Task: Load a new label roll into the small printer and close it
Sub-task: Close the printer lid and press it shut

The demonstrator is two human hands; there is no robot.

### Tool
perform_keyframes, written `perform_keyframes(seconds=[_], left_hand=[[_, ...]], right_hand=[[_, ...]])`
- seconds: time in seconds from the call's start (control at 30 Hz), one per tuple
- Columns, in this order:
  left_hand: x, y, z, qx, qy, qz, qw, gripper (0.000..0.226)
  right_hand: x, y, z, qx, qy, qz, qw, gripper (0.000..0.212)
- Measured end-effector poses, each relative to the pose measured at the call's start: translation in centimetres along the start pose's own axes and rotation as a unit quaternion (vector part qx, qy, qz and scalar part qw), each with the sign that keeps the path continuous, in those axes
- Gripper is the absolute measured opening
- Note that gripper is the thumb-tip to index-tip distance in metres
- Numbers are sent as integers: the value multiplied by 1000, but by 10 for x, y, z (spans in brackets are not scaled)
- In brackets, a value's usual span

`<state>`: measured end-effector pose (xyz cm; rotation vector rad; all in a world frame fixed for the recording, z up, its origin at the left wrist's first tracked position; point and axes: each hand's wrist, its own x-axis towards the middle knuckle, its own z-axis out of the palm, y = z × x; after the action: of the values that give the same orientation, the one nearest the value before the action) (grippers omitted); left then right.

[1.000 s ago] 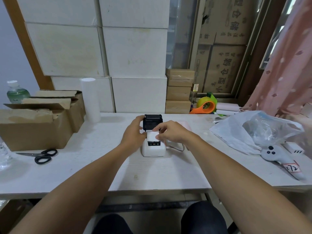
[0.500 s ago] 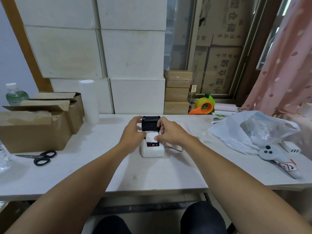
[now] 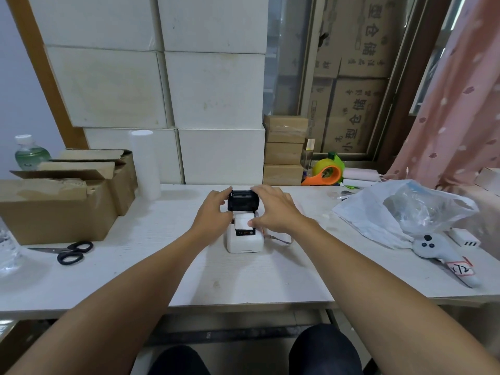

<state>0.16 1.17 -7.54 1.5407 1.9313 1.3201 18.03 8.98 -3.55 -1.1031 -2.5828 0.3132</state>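
Observation:
A small white label printer (image 3: 244, 240) stands in the middle of the white table (image 3: 243, 280). Its black lid (image 3: 243, 200) is swung up and open at the back. A white label strip (image 3: 241, 221) lies over the printer's top; the roll itself is hidden inside. My left hand (image 3: 213, 212) grips the lid's left side. My right hand (image 3: 273, 209) has fingers on the lid's top right corner and its thumb pressing on the label strip.
Open cardboard boxes (image 3: 62, 201) and black scissors (image 3: 71, 251) lie at left, with a white roll (image 3: 144, 163) and a bottle (image 3: 28, 152) behind. A plastic bag (image 3: 405, 209), a grey controller (image 3: 443, 253) and an orange tape dispenser (image 3: 326, 173) sit at right.
My right hand has moved from the label at the printer's top up to the lid's right side. My left hand has stayed on the lid's left side.

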Motion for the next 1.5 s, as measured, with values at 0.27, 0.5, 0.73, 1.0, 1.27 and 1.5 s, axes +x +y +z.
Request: perform_keyframes(seconds=[0.27,0.5,0.73,1.0,1.27,1.5], left_hand=[[-16,-5,-4,110,19,79,991,34],[-29,-6,-9,251,3,173,952,24],[-20,1,-17,245,-36,169,954,23],[-18,8,-19,300,-85,164,936,52],[-20,-3,-15,263,-57,159,950,60],[-18,-6,-15,265,-70,152,950,56]], right_hand=[[-3,2,2,67,0,17,998,51],[-5,6,4,58,-15,5,998,19],[-5,6,11,111,22,31,993,14],[0,12,28,328,19,240,913,34],[2,16,30,389,-33,307,868,40],[5,11,26,362,-48,331,870,41]])
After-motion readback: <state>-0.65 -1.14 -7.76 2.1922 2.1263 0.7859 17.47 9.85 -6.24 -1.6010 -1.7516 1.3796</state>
